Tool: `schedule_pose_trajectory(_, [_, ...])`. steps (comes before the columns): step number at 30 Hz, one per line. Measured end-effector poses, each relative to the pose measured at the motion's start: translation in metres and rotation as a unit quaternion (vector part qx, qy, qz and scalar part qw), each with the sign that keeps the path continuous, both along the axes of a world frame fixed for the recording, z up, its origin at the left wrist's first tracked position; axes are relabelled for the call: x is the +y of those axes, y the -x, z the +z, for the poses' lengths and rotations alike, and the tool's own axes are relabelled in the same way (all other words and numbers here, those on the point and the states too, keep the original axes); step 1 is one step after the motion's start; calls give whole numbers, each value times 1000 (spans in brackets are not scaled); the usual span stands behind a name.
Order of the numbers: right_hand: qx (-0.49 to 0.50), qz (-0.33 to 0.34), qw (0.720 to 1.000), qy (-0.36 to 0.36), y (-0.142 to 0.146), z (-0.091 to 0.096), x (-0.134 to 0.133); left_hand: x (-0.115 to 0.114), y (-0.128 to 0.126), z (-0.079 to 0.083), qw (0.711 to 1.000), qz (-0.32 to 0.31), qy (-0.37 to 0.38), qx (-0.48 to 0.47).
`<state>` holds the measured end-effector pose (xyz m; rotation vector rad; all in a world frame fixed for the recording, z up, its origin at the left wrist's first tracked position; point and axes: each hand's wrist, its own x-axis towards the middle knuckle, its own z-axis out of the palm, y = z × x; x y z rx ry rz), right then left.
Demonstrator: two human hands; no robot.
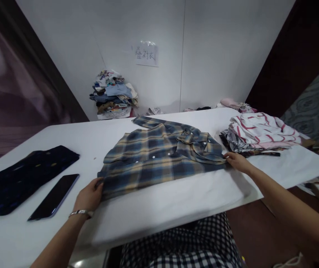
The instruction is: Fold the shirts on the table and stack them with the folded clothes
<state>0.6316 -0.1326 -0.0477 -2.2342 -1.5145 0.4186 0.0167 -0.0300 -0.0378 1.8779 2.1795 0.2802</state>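
A blue, tan and dark plaid shirt [153,149] lies spread sideways across the white table, with white buttons showing along its front. Its collar is toward the right, and one sleeve stretches out along the far side. My left hand [90,195], with a silver bracelet at the wrist, is closed on the near left corner of the hem. At the other end, my right hand [236,162] pinches the shirt's edge near the collar and shoulder. The cloth between both hands lies along the near side, roughly straight.
A dark phone [54,196] and a folded navy garment [28,176] lie at the left of the table [159,212]. Folded clothes, topped by a white shirt with red stripes [262,128], stand at the right. A tall clothes pile [114,93] sits by the back wall, beneath a paper sign [147,55].
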Motion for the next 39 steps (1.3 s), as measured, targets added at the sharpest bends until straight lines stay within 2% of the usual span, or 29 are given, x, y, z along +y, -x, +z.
schedule_pose_trajectory(3, [-61,4,998,-20,14,12,-1,0,1,-1,1000,8,-2,-7])
schedule_pose_trajectory(6, [-63,53,995,-52,38,22,3,7,2,4,999,19,4,-30])
schedule_pose_trajectory(9, [-76,107,991,-6,62,20,14,18,-1,9,998,11,19,-56])
schedule_pose_trajectory(11, [-76,121,990,6,69,13,23,23,-4,11,997,0,28,-68])
schedule_pose_trajectory(12, [-50,121,991,2,69,9,28,25,-6,11,997,-4,25,-76])
schedule_pose_trajectory(14, [65,103,992,-16,63,3,37,28,-10,12,996,-3,-8,-93])
schedule_pose_trajectory(16, [184,51,981,-31,54,-1,43,29,-13,12,994,10,-63,-90])
schedule_pose_trajectory(17, [204,22,978,-36,49,-2,45,29,-14,11,994,13,-82,-77])
schedule_pose_trajectory(19, [162,-3,986,-32,41,-5,48,30,-17,8,996,-3,-75,-37])
schedule_pose_trajectory(23, [-8,79,997,-11,33,-15,54,31,-18,0,998,-50,2,26])
schedule_pose_trajectory(27, [-123,121,985,-23,28,-23,62,28,-16,-3,999,-41,-7,27])
schedule_pose_trajectory(31, [-160,118,980,4,36,-12,69,29,-15,4,999,-23,21,23])
schedule_pose_trajectory(35, [-149,98,984,25,66,7,82,39,-24,15,998,-24,51,31])
schedule_pose_trajectory(39, [-149,84,985,-10,96,6,106,48,-35,15,995,-38,54,69])
